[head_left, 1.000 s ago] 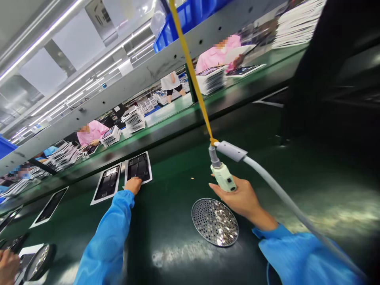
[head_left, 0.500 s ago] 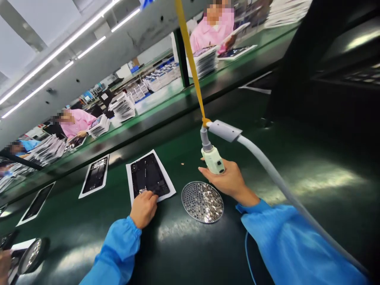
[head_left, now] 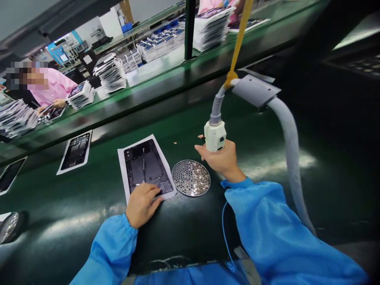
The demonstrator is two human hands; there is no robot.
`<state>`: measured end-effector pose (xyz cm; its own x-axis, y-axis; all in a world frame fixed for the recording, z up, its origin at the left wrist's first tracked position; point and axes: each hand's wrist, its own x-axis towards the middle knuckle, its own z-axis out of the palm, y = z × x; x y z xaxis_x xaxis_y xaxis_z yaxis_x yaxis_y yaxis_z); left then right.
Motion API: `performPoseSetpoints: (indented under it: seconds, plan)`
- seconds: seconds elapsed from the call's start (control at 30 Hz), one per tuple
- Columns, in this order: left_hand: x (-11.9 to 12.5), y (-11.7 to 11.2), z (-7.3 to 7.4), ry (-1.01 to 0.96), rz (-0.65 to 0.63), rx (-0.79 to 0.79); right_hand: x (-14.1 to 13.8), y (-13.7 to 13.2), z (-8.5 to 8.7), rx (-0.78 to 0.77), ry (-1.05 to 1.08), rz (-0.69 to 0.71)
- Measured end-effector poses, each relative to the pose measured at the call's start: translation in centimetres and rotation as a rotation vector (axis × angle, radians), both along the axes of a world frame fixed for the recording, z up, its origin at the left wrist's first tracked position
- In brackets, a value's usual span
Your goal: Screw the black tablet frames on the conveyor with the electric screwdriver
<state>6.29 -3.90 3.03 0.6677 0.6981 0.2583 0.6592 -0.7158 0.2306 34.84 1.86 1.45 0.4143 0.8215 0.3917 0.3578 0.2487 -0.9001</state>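
Note:
My left hand (head_left: pixel 142 202) rests with fingers flat on the near edge of a white sheet (head_left: pixel 123 174) that carries a black phone frame (head_left: pixel 147 166) on the green belt. My right hand (head_left: pixel 223 160) grips the pale green electric screwdriver (head_left: pixel 215 135), held upright above the belt, with its grey hose (head_left: pixel 289 142) arching off to the right and a yellow cord (head_left: pixel 240 35) hanging it from above. A round perforated metal dish (head_left: pixel 190 178) full of small screws sits between my hands, just right of the sheet.
Another sheet with a black frame (head_left: pixel 75 150) lies further left on the belt. Across the line, a person in pink (head_left: pixel 56 87) works beside stacks of trays (head_left: pixel 110 73). A round metal dish (head_left: pixel 8 226) sits at the far left edge.
My left hand has drawn the sheet with the black frame toward me and beside the screw dish. The view has tilted down; my right hand keeps hold of the screwdriver.

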Motion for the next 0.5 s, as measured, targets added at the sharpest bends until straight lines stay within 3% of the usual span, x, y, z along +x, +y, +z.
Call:
performPoseSetpoints:
  seconds: [0.1, 0.23, 0.33, 0.4, 0.5]
  plan:
    - [2.8, 1.5, 0.8, 0.118, -0.064, -0.024, 0.0, -0.1, 0.2, 0.011, 0.004, -0.002]
    - [7.6, 3.8, 2.0, 0.358, -0.122, -0.180, 0.5, -0.1, 0.3, 0.016, -0.005, -0.013]
    - [9.8, 4.7, 2.2, 0.397, -0.154, -0.270, 1.2, 0.0, 0.2, 0.011, -0.013, -0.062]
    - [10.6, 4.6, 1.9, 0.352, -0.115, -0.280, 1.6, 0.1, 0.1, 0.001, -0.006, -0.101]
    - [11.5, 3.8, 0.9, 0.269, 0.064, -0.224, 2.1, 0.3, 0.0, 0.001, -0.018, -0.138]
